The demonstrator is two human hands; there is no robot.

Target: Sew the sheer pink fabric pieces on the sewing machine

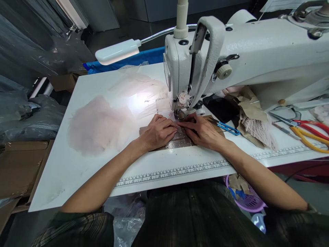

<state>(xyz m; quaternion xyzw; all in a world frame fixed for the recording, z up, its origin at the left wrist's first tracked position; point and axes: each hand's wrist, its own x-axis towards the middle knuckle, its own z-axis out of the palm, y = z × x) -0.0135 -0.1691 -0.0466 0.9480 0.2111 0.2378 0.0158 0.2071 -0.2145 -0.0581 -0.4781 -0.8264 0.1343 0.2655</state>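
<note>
A white sewing machine stands on the white table. Both my hands rest just in front of its presser foot. My left hand lies with curled fingers pressed on a small pale piece of sheer fabric at the needle. My right hand pinches the same piece from the right, fingertips meeting the left hand's. Under both hands lies a brown taped patch on the table. A small pink fabric flower sits on the machine head above the foot.
A pile of pink sheer fabric lies at the left of the table. A gooseneck lamp lights the work spot. Blue thread snips, brown paper scraps, and red and yellow scissors lie to the right. A purple basket sits below the table edge.
</note>
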